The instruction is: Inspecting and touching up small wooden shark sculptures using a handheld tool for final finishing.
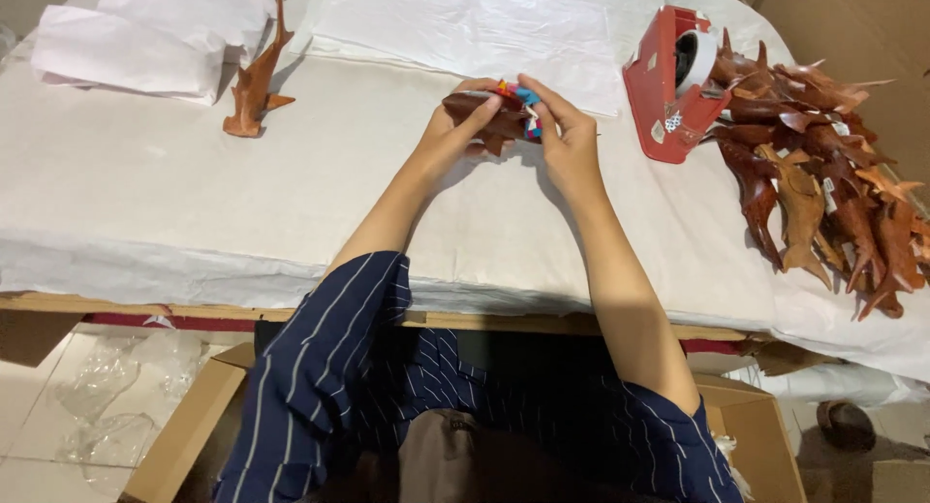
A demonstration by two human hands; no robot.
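You had both hands clamped on that dark wooden carving (484,115), left hand (453,125) gripping its body, right hand (567,135) pinching the colourful tag (523,104). Looked mid-tagging to me. Next you'd need tape from the red dispenser (668,86) far right.

A white-papered table (194,203) stands over pale floor tiles (39,406) (cardboard boxes (184,425) sit open beneath its edge).
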